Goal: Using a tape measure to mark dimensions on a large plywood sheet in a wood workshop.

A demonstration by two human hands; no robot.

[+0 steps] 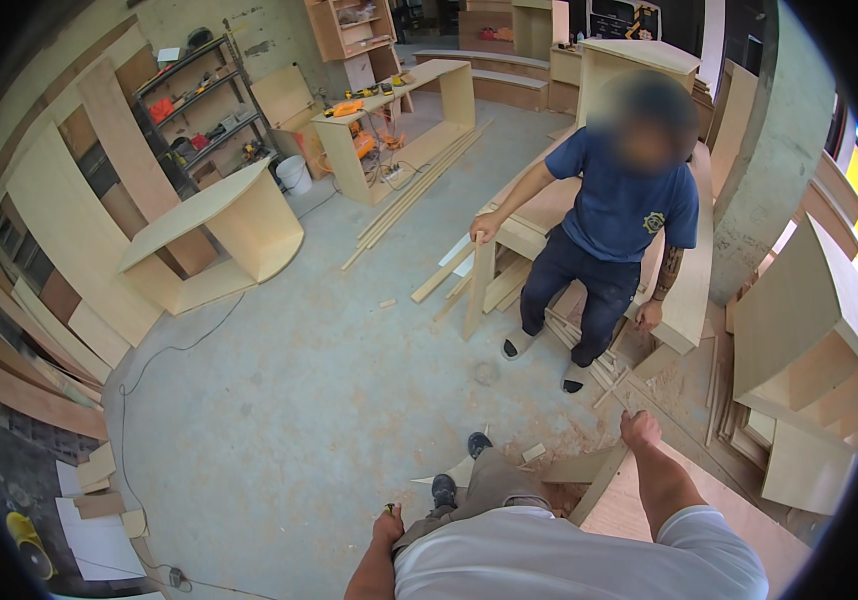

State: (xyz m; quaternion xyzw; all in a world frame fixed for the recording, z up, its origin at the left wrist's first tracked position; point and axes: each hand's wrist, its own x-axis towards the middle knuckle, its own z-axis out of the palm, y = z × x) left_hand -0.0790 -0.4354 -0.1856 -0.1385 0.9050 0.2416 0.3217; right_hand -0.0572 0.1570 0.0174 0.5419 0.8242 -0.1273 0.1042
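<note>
Right hand at the corner of a pale wooden panel

The pale wooden panel (621,505) lies at the lower right, just beside the wearer's body and running under the right forearm. The right hand (640,428) is at its far corner with fingers bent; whether it grips the edge or only rests there cannot be told. The left hand (387,523) hangs low beside the hip, its fingers curled. A small dark spot shows at them, too small to name, so whether anything is held is unclear.

Near the panel, sawdust and a small offcut (534,453) lie on the grey floor (279,400). Beyond the right hand, a co-worker (614,200) in a dark blue T-shirt leans against a large wooden unit (687,290), one hand on top of an upright board (479,290), the other hanging low. Loose wood strips lie around the co-worker's feet.

At the right stands another wooden cabinet (789,310). Farther off, a long wooden frame (439,75) bears orange and yellow power tools, near a white bucket (294,175) and a metal shelf rack (199,105). A curve-sided wooden unit (264,225) stands at the left, before tall leaning boards.
</note>
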